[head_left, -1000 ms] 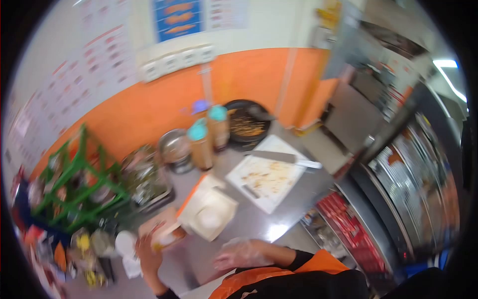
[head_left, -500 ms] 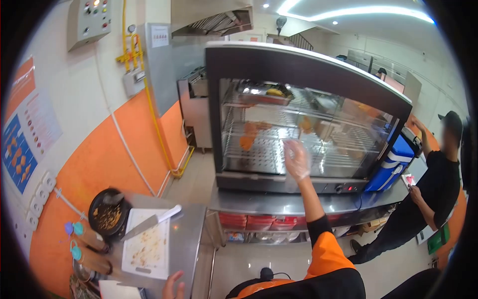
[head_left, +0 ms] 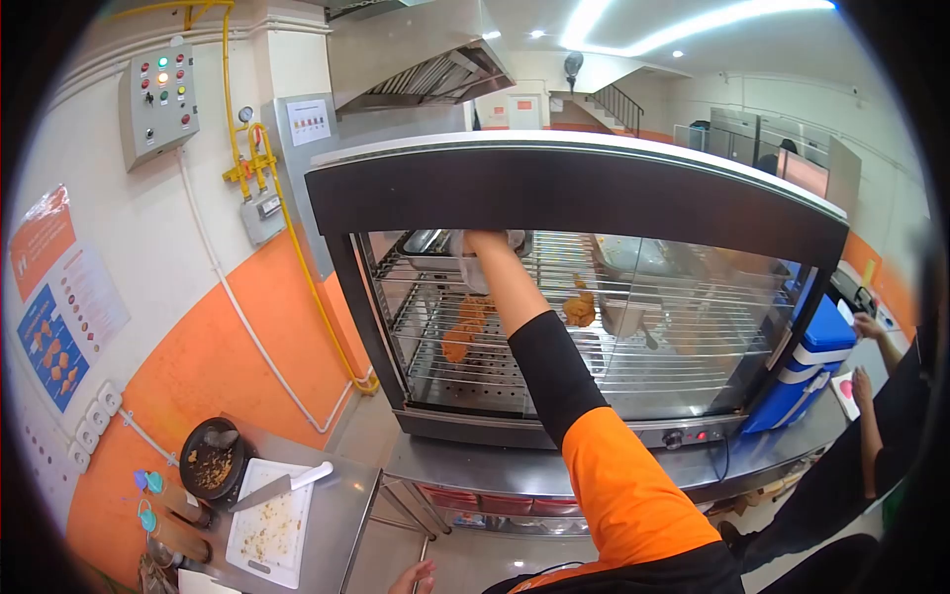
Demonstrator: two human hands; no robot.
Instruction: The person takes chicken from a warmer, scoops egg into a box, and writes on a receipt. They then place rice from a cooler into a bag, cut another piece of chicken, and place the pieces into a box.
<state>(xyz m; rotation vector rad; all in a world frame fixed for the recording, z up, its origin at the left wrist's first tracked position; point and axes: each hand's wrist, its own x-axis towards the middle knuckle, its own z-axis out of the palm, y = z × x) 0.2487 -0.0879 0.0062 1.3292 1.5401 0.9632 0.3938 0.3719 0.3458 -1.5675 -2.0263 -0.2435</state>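
My right hand [head_left: 485, 247], in a clear plastic glove, reaches through the front of a glass display warmer [head_left: 594, 193] to the upper rack. It is at a metal tray [head_left: 426, 259] there; its fingers are hidden by the tray and the cabinet's top frame, so any grip cannot be made out. Below my forearm, breaded fried pieces [head_left: 465, 332] lie on a lower rack, and another fried piece [head_left: 579, 309] sits farther right. My left hand [head_left: 414, 577], bare, shows at the bottom edge with fingers loosely apart, holding nothing visible.
On the left counter, a knife [head_left: 282, 487] rests across a white cutting board [head_left: 267, 540] with crumbs, beside a black pan [head_left: 211, 460] and sauce bottles [head_left: 178, 535]. A blue cooler box [head_left: 816, 356] stands right of the warmer; a person in black [head_left: 881, 445] is beside it.
My right hand has gone from in front of the warmer's lower part up and into its upper rack by the tray. My view has moved closer to the warmer.
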